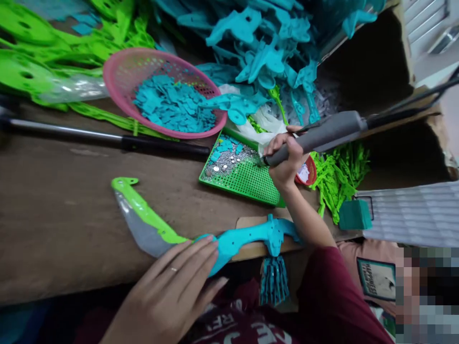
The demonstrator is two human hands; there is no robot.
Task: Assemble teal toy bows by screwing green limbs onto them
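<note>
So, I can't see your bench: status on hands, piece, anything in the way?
Left hand resting on piece. Right hand gripping driver, tip at tray. Piece lying on bench and board. Possibly in the way: tray edge, between tip and piece.

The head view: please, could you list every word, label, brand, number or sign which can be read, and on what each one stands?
"HAPPINESS": on the patch of the pink clothing at the right.
Smaller line below it: too blurred to read surely.
"RF": on the maroon shirt at the bottom; only part of the word shows.
"CE J": also on that shirt, cut off by the picture edge.
I can read no other text.
</note>
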